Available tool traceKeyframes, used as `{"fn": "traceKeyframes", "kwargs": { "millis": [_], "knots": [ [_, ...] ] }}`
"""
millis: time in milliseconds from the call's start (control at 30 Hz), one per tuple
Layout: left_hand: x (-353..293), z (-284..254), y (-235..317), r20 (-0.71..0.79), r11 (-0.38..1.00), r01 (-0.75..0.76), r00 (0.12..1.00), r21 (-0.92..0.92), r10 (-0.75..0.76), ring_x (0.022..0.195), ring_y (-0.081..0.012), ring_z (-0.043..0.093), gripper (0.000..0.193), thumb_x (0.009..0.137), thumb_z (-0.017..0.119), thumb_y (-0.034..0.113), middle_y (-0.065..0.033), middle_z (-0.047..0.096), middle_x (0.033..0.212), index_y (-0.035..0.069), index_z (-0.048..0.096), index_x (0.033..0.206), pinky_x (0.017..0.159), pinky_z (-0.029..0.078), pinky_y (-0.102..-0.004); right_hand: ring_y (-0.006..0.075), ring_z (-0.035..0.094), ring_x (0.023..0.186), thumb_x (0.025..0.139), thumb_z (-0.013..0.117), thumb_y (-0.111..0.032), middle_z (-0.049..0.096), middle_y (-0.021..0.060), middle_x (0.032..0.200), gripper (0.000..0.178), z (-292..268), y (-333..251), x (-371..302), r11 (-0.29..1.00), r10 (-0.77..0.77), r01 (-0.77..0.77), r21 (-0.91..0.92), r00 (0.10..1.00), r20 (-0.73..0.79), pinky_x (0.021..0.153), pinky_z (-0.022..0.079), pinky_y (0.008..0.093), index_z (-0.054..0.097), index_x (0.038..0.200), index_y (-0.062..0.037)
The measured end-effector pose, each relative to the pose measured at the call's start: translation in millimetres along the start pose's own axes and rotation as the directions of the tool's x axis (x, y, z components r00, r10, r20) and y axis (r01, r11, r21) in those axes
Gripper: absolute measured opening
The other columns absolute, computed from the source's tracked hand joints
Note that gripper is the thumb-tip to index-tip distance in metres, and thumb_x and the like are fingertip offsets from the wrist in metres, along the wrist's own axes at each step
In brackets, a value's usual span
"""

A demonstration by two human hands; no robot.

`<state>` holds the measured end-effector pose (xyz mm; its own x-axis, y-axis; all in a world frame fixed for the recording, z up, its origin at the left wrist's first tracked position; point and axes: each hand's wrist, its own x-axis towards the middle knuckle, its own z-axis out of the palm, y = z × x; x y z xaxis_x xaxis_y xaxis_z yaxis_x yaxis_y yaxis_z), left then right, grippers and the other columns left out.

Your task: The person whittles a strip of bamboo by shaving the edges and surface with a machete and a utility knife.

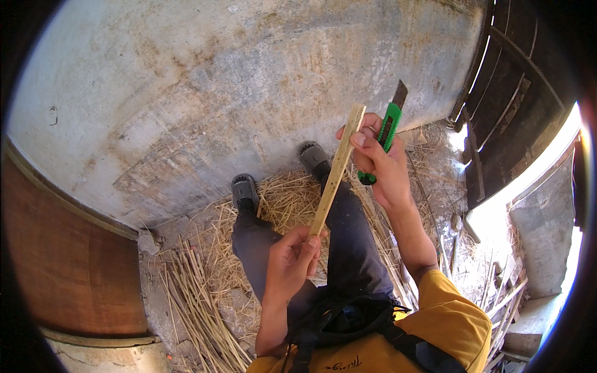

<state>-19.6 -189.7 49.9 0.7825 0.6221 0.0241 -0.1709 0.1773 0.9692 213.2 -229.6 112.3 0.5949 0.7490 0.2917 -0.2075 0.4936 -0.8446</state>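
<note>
A flat, pale yellow bamboo strip [336,174] slants across in front of my body, its upper end leaning right. My left hand [289,264] pinches the lower end between thumb and fingers. Near the top, my right hand [388,168] grips the strip with its thumb and also holds a green box cutter [390,127]. The cutter's dark blade is extended and points up, apart from the strip. Its lower end shows below the palm.
Thin split sticks [202,304] lie in a bundle at lower left. Straw-like shavings [283,208] cover the floor around my legs. A stained grey wall [249,93] rises just ahead of my shoes. A brown wooden panel [68,255] stands left, dark boards [516,93] right.
</note>
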Motion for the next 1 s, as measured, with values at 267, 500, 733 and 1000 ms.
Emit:
{"fn": "traceKeyframes", "kwargs": {
  "millis": [267,500,733,1000],
  "knots": [
    [-2.9,4.7,2.0,-0.053,0.991,-0.024,0.998,0.135,0.031,0.052,-0.0003,0.037,0.034,0.111,0.057,0.029,0.006,0.048,0.071,-0.002,0.068,0.119,0.046,0.029,-0.0205,-0.0004,0.035,0.054,0.099,0.068,-0.011,0.078,0.0153,0.103,0.029,-5.0,5.7,3.0,0.999,0.023,-0.024,0.02,0.997,0.072,0.048,0.024,0.0186,0.053,0.124,-0.0093],
    [-2.4,5.0,4.9,-0.044,0.941,-0.072,0.995,0.331,0.092,0.051,0.0008,0.034,0.042,0.113,0.048,0.037,0.0069,0.045,0.07,0.0,0.066,0.114,0.046,0.027,-0.021,0.0009,0.053,0.065,0.098,0.071,-0.01,0.077,0.012,0.1,0.037,-6.8,7.3,1.6,1.0,0.005,-0.006,0.022,0.999,0.042,0.051,0.028,0.0171,0.053,0.129,-0.0066],
    [-3.6,7.5,2.5,-0.031,0.977,-0.001,0.999,0.212,0.008,0.051,0.0009,0.032,0.041,0.113,0.047,0.039,0.0077,0.043,0.07,0.002,0.064,0.11,0.045,0.025,-0.0207,0.0107,0.07,0.089,0.096,0.074,-0.008,0.076,0.0094,0.097,0.038,-3.7,5.6,0.9,1.0,-0.002,0.002,0.012,1.0,0.008,0.056,0.035,0.0163,0.053,0.128,-0.0042],
    [-4.7,1.3,-8.8,-0.053,0.974,-0.016,0.998,0.225,0.028,0.055,0.0013,0.033,0.034,0.112,0.054,0.035,0.0093,0.044,0.069,0.004,0.064,0.107,0.049,0.026,-0.0205,0.0105,0.068,0.093,0.097,0.074,-0.012,0.073,0.0066,0.095,0.037,-2.4,7.6,-1.9,0.994,-0.063,0.062,-0.088,0.998,-0.01,0.068,0.044,0.0215,0.053,0.126,-0.0027]
  ]
}}
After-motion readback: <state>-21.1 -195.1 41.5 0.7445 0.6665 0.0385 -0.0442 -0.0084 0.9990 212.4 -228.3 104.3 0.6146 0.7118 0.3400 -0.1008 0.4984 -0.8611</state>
